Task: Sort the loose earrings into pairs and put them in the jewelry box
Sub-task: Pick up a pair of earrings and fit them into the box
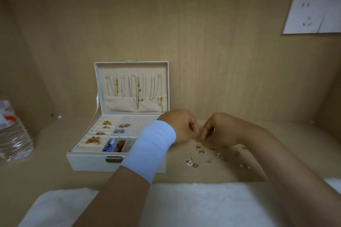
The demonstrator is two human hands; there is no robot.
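Observation:
A white jewelry box (pixel 88 162) stands open left of centre, with chains hanging in its lid. Its perforated earring panel (pixel 140 124) carries a gold pair (pixel 124 125) and a silver pair (pixel 119 131). Several loose earrings (pixel 217 155) lie scattered on the wooden surface to the right of the box, among them heart-shaped silver ones (pixel 191 163). My left hand (pixel 181 127), with a white wrist sleeve, and my right hand (pixel 219 129) meet fingertip to fingertip just above the scatter. Both pinch at the same spot; the piece between them is too small to make out.
A plastic water bottle (pixel 13 134) stands at the far left. White cloth (pixel 184 204) covers the near edge. A white sheet (pixel 313 14) with small earring drawings hangs on the back wall at upper right. Wooden walls close in behind and on both sides.

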